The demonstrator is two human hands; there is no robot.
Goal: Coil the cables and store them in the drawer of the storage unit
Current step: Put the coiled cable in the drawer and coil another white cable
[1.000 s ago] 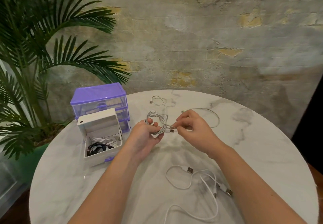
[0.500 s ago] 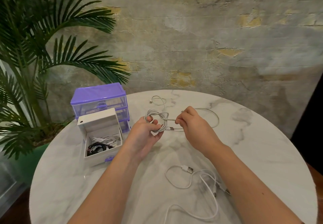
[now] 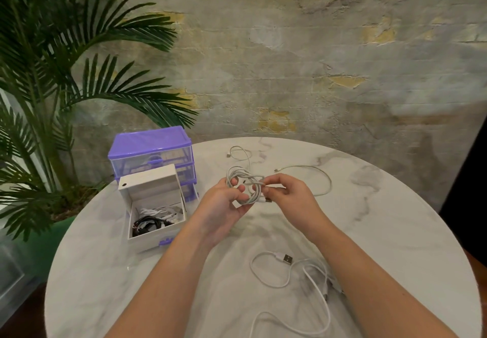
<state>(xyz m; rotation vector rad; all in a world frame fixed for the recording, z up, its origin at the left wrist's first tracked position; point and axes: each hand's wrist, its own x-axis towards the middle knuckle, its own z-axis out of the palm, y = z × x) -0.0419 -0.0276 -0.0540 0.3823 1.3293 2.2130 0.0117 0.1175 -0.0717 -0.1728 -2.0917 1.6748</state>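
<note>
our round marble table [image 3: 110,279] carries the purple storage unit [image 3: 150,150] at its left, with the pulled-out drawer [image 3: 151,192] sitting in front of it, a few cables already inside. our left hand [image 3: 221,208] is curled round the coiled white cable [image 3: 243,179] above mid-table; our right hand [image 3: 288,195] pinches its loose end against the loops. if that pinch slips, we judge the coil could spring apart. three loose cables wait: one near us [image 3: 279,279], one beyond the right hand [image 3: 316,177], a small one at the far edge [image 3: 238,153]. the near cable runs under our right forearm and off the bottom edge; the unit's lower tiers hide behind the drawer.
</note>
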